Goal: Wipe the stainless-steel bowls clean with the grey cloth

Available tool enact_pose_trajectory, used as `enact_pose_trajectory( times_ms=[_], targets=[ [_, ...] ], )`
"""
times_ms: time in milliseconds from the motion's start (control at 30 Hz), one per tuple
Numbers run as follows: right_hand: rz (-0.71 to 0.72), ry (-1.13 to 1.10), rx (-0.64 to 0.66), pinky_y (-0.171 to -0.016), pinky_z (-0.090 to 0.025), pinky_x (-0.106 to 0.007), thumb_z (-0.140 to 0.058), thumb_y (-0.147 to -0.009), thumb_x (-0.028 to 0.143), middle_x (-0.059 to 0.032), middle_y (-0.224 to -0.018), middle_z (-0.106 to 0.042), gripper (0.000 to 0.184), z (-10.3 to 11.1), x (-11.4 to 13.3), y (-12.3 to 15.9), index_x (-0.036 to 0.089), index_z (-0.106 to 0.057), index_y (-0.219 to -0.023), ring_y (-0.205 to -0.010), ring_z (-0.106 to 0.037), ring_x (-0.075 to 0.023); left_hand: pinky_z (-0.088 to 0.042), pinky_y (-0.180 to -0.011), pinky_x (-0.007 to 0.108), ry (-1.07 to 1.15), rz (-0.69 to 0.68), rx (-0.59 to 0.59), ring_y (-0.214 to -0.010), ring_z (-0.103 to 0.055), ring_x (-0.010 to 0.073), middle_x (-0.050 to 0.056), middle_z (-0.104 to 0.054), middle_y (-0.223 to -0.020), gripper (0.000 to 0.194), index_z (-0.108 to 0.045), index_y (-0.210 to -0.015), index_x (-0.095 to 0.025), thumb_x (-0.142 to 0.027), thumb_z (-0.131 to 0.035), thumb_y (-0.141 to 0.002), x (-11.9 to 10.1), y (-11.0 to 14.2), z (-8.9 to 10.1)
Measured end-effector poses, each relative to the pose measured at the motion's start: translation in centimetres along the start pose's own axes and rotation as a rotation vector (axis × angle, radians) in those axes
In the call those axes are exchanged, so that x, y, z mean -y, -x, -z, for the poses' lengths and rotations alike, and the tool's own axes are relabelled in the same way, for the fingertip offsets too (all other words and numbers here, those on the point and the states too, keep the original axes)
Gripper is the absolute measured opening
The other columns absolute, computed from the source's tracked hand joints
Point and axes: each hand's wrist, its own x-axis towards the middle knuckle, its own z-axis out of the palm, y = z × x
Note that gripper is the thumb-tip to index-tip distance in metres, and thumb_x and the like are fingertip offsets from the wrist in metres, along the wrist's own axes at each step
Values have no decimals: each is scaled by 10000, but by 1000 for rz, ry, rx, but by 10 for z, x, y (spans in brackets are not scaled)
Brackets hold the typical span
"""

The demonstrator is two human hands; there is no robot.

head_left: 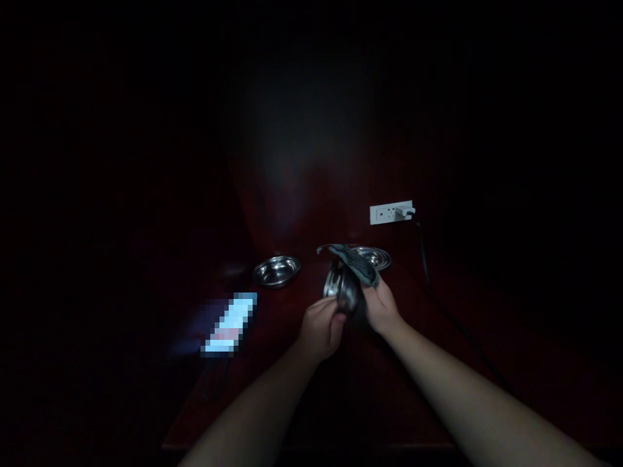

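My left hand (321,327) grips the lower edge of a shiny metal bowl (346,295), which is tilted on its side above the dark red table. A dark grey-green cloth (357,264) lies over the bowl's upper side, and my right hand (382,306) is closed on it, pressing it against the metal. The right fingers are mostly hidden behind the cloth. Just behind the right hand, a stack of round metal dishes or lids (379,258) rests on the table, partly covered by the cloth. To the left stands a shallow metal bowl (276,271), upright.
A phone with a lit, blurred-out screen (231,324) lies at the left. On the back wall a white socket (384,213) holds a plug (405,211), whose dark cable (424,259) runs down to the right. The surroundings are very dark.
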Motion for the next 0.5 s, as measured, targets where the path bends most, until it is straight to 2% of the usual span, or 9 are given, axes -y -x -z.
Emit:
enact_pose_trajectory(
  times_ms=[67,133,167,300,400,500],
  targets=[
    [-237,-129,-133,-1019,-368,-413,-510,-824,445,-35,-1113,-649,326,3,-9,-3,227,-633,-1033,-1094,-559,-224,-481,-686,340,65,-34,49,-760,-594,205,110,-615,-785,309,-562,-910,-143,-290,-291,-892,-4,-1,-1],
    [-475,-274,-284,-973,-417,-394,-605,-746,461,-16,-1031,-681,309,4,-16,-6,232,-649,-950,-1026,-596,-221,-487,-703,341,108,-47,68,-803,-606,212,122,-628,-829,350,-563,-976,-139,-322,-275,-901,-7,-2,-3],
    [-554,-364,-320,-945,-442,-386,-621,-731,462,-11,-1001,-690,308,4,-17,-6,231,-648,-933,-985,-614,-217,-489,-712,343,123,-54,75,-818,-609,215,126,-632,-845,363,-563,-999,-136,-334,-273,-903,-8,-2,-3],
    [-686,-568,-352,-810,-515,-337,-649,-712,444,-16,-879,-706,295,-1,-13,-8,201,-651,-880,-835,-650,-196,-490,-753,352,164,-72,63,-862,-607,219,137,-631,-897,391,-557,-1043,-132,-355,-265,-909,-8,-3,-5],
    [-757,-656,-378,-734,-526,-285,-653,-723,400,-6,-802,-703,256,-6,-6,-8,189,-650,-867,-747,-648,-161,-489,-748,354,170,-82,36,-844,-600,215,132,-624,-875,397,-558,-1024,-133,-369,-259,-912,-5,-3,-6],
    [-800,-693,-358,-616,-522,-264,-643,-729,371,8,-657,-670,191,-12,-2,-4,181,-631,-748,-601,-618,-140,-490,-731,351,169,-80,13,-810,-601,207,126,-622,-860,414,-558,-1029,-130,-388,-254,-915,-2,-2,-7]
  ],
)
